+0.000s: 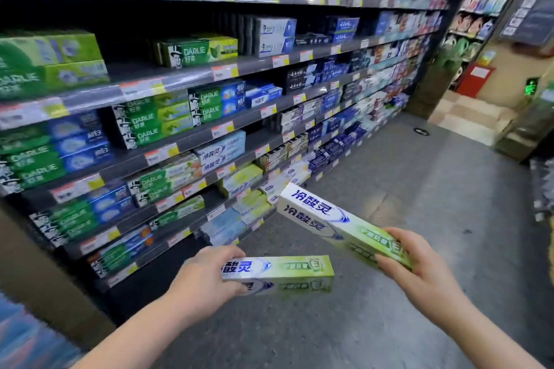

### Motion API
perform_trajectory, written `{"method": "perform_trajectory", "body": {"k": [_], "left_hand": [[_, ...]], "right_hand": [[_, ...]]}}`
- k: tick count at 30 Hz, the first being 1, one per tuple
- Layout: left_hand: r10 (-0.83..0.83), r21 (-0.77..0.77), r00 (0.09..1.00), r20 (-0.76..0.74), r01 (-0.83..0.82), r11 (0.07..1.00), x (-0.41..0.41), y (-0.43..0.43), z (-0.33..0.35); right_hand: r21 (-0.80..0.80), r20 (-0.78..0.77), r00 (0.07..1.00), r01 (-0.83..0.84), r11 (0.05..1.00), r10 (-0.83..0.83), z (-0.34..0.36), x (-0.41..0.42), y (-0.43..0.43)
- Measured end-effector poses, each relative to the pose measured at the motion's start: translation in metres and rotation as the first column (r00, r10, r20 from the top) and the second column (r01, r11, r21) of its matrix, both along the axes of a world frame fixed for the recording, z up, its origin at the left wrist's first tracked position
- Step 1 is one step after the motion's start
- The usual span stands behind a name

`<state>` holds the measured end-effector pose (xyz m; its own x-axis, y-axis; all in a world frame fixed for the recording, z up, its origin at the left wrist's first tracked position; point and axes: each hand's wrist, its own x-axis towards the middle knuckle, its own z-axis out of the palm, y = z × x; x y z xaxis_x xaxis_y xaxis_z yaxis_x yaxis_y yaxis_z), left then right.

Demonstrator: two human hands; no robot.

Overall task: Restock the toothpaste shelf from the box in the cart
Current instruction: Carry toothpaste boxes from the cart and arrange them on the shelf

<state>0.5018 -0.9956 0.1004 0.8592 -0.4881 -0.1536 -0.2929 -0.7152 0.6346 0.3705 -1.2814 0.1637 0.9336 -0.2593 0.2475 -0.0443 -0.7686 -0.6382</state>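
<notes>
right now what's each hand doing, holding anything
Left hand: holds a white-and-green toothpaste box by its white end.
Right hand: holds a second box by its green end.

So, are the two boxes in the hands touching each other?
Apart: the head view shows floor between the left box and the right box.

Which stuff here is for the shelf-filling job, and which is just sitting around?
For the job: left hand holding a white-green toothpaste box; right hand holding a second box; toothpaste shelf.
Just around: Darlie boxes; red cabinet; green sign.
</notes>
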Motion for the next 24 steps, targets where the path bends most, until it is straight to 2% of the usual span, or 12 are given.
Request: {"method": "perform_trajectory", "body": {"k": [5,9,17,24], "left_hand": [[-0.047,0.003,0.998,0.043,0.046,0.999,0.069,-0.077,0.008],[-0.032,-0.027,0.999,0.008,0.033,0.999,0.107,-0.131,0.005],[0.158,-0.022,0.987,0.000,-0.158,0.987,0.171,-0.245,-0.020],[0.304,0.027,0.951,0.056,-0.306,0.952,0.202,-0.332,-0.029]], "right_hand": [[-0.036,-0.043,0.995,0.084,0.996,-0.085,0.004,0.053,-0.069],[-0.041,-0.086,0.987,0.130,0.991,-0.133,0.006,0.094,-0.128],[-0.029,-0.094,0.994,-0.065,0.997,0.062,-0.011,0.199,-0.268],[-0.090,-0.190,0.940,-0.304,0.948,0.284,-0.022,0.311,-0.377]]}}
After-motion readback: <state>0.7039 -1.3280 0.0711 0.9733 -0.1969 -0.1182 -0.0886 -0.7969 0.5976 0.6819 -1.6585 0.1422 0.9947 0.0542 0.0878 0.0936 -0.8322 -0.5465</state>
